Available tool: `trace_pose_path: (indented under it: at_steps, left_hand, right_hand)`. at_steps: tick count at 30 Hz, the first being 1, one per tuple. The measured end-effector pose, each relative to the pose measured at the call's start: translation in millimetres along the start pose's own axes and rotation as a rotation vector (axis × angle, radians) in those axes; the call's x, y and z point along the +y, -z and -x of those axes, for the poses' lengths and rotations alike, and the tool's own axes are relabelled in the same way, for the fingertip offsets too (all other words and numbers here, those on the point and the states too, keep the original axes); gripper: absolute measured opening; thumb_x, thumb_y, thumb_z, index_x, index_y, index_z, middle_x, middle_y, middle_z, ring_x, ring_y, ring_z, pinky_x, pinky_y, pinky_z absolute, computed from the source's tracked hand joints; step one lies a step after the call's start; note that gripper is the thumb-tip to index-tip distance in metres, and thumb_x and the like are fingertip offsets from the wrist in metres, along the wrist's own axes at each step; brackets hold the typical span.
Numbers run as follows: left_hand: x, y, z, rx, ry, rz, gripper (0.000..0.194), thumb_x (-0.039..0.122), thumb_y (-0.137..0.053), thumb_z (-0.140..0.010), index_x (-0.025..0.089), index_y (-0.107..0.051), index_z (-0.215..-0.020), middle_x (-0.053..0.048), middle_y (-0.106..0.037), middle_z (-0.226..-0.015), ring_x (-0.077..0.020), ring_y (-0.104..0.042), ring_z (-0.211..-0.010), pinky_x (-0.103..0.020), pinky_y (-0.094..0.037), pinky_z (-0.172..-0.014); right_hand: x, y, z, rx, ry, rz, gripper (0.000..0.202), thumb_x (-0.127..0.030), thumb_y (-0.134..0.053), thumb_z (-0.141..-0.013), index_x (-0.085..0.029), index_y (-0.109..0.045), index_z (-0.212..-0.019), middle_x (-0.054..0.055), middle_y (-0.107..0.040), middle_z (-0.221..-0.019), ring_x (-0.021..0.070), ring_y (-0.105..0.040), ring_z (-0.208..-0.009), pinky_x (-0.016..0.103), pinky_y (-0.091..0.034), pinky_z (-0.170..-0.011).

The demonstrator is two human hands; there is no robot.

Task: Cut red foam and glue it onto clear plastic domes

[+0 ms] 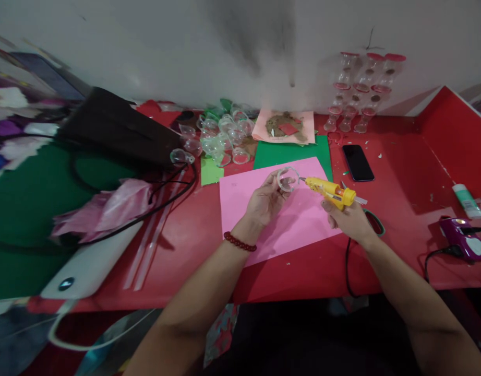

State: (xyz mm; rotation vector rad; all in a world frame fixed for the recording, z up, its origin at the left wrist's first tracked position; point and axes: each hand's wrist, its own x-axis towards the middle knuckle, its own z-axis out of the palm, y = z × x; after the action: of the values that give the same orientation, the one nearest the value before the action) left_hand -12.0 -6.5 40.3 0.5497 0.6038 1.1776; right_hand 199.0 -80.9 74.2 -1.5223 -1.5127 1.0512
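Observation:
My left hand [266,201], with a dark red bead bracelet at the wrist, holds a clear plastic cup piece [288,179] by its side, its round rim facing up. My right hand [348,216] grips a yellow glue gun [329,191] with a clear glue stick out of its back end. The gun's nozzle points left and is at the right edge of the cup's rim; whether they touch is too small to tell. Both hands are above a pink sheet [240,209], which partly overlaps a green sheet [293,151].
Clear plastic pieces [223,136] lie in a pile behind left. A phone [358,163], scissors [375,222], a glue bottle [468,201] and a purple device [465,240] are at the right. Hourglass-shaped plastic pieces [356,94] stand against the wall. Clear sticks [150,245] lie left.

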Motion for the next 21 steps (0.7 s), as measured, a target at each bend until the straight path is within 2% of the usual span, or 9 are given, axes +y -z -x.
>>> trace_pose_path:
  at_steps: [8,14,17,21]
  left_hand:
    - [0.3,-0.5,3.2,0.001,0.062,-0.028,0.023,0.016,-0.065,-0.086,0.015,-0.071,-0.108,-0.007,-0.071,-0.093,-0.0109,-0.066,-0.077,-0.02,-0.054,-0.071]
    - [0.8,-2.5,5.9,0.001,0.11,-0.039,0.02,0.021,-0.065,-0.087,0.016,-0.073,-0.104,-0.006,-0.071,-0.086,-0.0132,-0.066,-0.075,-0.023,-0.057,-0.073]
    - [0.8,-5.4,7.1,-0.001,0.134,-0.035,0.018,0.022,-0.064,-0.087,0.015,-0.074,-0.1,-0.006,-0.07,-0.082,-0.0137,-0.066,-0.074,-0.023,-0.057,-0.073]
    - [0.0,-9.0,8.5,-0.011,0.157,-0.027,0.018,0.024,-0.063,-0.089,0.013,-0.074,-0.097,-0.006,-0.069,-0.079,-0.0122,-0.064,-0.069,-0.021,-0.055,-0.064]
  right_hand:
    - [-0.3,1.4,0.3,0.0,0.003,-0.008,0.059,-0.077,-0.059,-0.079,-0.019,-0.06,-0.065,-0.002,-0.051,-0.04,0.011,-0.049,-0.04,0.025,-0.043,-0.045]
    - [-2.8,1.7,0.8,0.003,0.006,-0.017,0.059,-0.076,-0.059,-0.08,-0.017,-0.067,-0.08,-0.003,-0.051,-0.041,0.0114,-0.049,-0.04,0.025,-0.043,-0.046]
    - [-1.7,1.8,1.3,0.008,0.004,-0.011,0.059,-0.076,-0.059,-0.08,-0.018,-0.065,-0.076,-0.003,-0.051,-0.041,0.0115,-0.049,-0.04,0.025,-0.043,-0.046]
    - [2.0,1.3,1.2,0.022,0.008,0.002,0.059,-0.076,-0.06,-0.08,-0.02,-0.058,-0.062,-0.002,-0.051,-0.041,0.0114,-0.05,-0.041,0.026,-0.043,-0.047]
